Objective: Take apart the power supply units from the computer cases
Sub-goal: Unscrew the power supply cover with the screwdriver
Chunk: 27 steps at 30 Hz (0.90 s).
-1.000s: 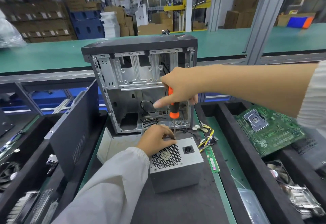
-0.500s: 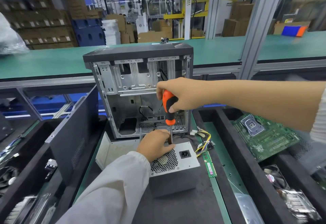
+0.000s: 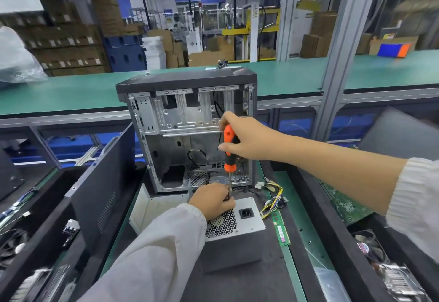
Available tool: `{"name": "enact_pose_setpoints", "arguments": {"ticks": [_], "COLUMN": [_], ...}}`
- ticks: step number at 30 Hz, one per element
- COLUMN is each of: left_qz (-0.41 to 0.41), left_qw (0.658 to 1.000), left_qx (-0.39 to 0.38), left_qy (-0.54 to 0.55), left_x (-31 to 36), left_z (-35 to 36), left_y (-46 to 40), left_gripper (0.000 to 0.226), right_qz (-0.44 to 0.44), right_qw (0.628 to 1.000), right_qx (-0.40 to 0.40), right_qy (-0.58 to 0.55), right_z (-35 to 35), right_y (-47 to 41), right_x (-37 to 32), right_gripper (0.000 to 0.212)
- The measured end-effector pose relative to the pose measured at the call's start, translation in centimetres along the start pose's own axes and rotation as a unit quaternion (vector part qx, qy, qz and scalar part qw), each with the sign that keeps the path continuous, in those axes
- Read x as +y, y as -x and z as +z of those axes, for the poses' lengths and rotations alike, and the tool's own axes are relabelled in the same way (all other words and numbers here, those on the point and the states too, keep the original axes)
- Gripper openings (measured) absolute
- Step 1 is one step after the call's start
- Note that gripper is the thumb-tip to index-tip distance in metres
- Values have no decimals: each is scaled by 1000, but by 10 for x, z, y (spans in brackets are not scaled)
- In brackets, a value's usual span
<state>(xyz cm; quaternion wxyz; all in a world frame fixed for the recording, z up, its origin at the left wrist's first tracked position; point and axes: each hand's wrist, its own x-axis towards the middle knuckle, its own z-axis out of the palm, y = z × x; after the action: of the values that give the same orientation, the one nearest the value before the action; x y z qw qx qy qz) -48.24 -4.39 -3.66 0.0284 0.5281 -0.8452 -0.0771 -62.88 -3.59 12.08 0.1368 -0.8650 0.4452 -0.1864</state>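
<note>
A grey power supply unit (image 3: 247,223) with a honeycomb fan grille and a black socket stands on the dark mat, in front of the open, emptied computer case (image 3: 190,135). My left hand (image 3: 211,203) rests on the unit's top far edge, fingers curled around the screwdriver's shaft near its tip. My right hand (image 3: 247,139) grips the orange and black screwdriver (image 3: 229,149) by its handle, held upright over the unit's far corner. The unit's bundle of coloured cables (image 3: 273,194) trails to the right.
A black side panel (image 3: 102,183) leans at the left. A green memory stick (image 3: 281,228) lies right of the unit. A green motherboard (image 3: 346,204) sits in the right bin, with fans and parts (image 3: 370,247) nearer me. Dark bins with cables are at left.
The screwdriver stays upright over the unit's far corner. My right hand has shifted its hold on the handle, and my left hand's fingers have closed around the shaft. The view moved in slightly.
</note>
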Motion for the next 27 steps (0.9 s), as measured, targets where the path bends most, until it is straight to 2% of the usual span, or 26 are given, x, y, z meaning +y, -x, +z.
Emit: {"name": "enact_pose_setpoints", "arguments": {"ticks": [3,8,12,16,21,24,27], "left_qz": [-11,-22,-45,-44,8,17,8], "left_qw": [1000,1000,999,999,999,998,999], "left_qx": [4,-2,6,-13,-36,-34,-33], "left_qy": [-19,-21,-7,-15,-33,-46,-29], "left_x": [3,2,2,-1,-4,-1,1], "left_z": [0,0,2,2,0,-1,-4], "left_y": [0,-1,-2,-3,-1,1,4], "left_gripper": [44,43,45,49,20,15,20], "right_qz": [24,47,64,95,110,118,102], "right_qw": [999,997,991,987,988,991,995], "right_qx": [4,45,94,33,-44,-47,-7], "right_qy": [-30,-36,77,128,94,35,17], "right_z": [-1,8,11,4,-10,-8,-1], "right_y": [4,8,7,2,0,2,2], "right_x": [5,5,-2,-4,0,3,2], "right_gripper": [31,26,45,39,31,31,38]}}
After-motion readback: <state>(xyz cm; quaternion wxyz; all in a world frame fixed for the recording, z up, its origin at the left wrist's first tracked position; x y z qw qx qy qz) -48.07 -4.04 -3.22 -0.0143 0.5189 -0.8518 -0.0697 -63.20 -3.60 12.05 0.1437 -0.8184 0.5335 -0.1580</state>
